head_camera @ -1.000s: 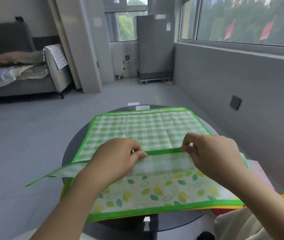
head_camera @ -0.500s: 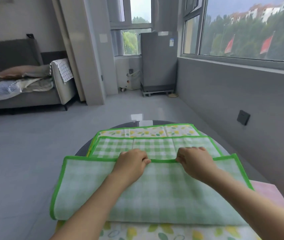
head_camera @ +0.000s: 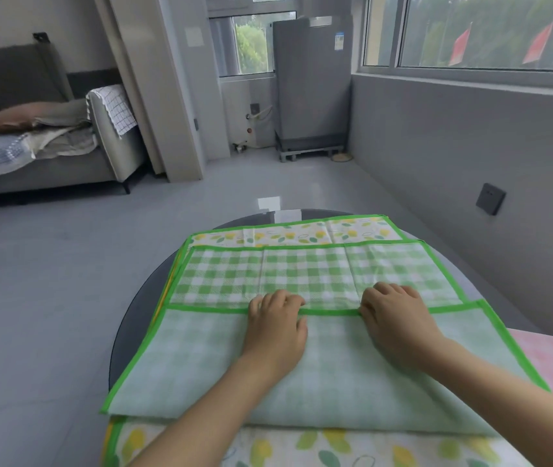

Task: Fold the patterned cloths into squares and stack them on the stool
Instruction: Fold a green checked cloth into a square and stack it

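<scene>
A green checked cloth (head_camera: 302, 271) with a bright green border lies on the round dark table (head_camera: 140, 318). Its near part is folded over away from me, pale underside up. My left hand (head_camera: 277, 328) and my right hand (head_camera: 394, 323) rest side by side on that flap, fingers curled over its green front edge and pinching it. Under it lies a leaf-and-lemon patterned cloth (head_camera: 302, 232), showing at the far edge and at the near edge. No stool can be made out for certain.
A pink surface (head_camera: 544, 358) shows at the right behind the table. A grey wall with a socket (head_camera: 490, 198) runs along the right. A sofa (head_camera: 49, 156) stands far left, a grey appliance (head_camera: 312, 85) at the back. Grey floor surrounds the table.
Both hands have carried the near edge of the checked cloth forward, away from me, and laid the flap down flatter on the cloth. The camera tilted up, then down a little.
</scene>
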{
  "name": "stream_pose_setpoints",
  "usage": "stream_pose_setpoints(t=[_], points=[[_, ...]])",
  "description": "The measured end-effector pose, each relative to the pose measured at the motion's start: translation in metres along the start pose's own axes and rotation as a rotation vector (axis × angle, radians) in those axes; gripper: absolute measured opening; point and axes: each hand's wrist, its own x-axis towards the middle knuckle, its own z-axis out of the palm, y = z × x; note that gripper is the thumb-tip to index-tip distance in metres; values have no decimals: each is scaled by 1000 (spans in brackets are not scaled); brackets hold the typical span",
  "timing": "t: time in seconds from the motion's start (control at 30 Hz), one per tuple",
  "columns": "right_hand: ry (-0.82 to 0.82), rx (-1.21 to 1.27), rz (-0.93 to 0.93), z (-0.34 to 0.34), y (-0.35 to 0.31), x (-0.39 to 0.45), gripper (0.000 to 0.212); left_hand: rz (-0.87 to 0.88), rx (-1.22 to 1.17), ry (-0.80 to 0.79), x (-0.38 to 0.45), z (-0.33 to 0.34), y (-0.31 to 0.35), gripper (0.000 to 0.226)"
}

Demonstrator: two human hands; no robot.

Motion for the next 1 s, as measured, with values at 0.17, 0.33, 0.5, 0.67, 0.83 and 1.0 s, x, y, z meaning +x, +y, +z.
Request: stream_pose_setpoints(t=[0.17, 0.33, 0.5, 0.67, 0.83, 1.0], points=[[32, 11, 19, 6, 1, -1, 19, -74, -16, -255, -29, -2, 22, 78], [45, -45, 35, 10, 0, 0, 16, -69, 52, -342, -48, -3, 20, 91], [61, -80, 59, 11, -5, -3, 15, -37, 109, -325, -52, 4, 14, 84], [128, -21, -14, 14, -28, -24, 25, -38, 140, -314, -51, 5, 15, 85], [-222, 137, -36, 12, -49, -63, 103, -36, 178, -319, -50, 7, 15, 86], [-306, 82, 13, 1, -18, -66, 83, -66, 249, -332, -49, 6, 15, 67]])
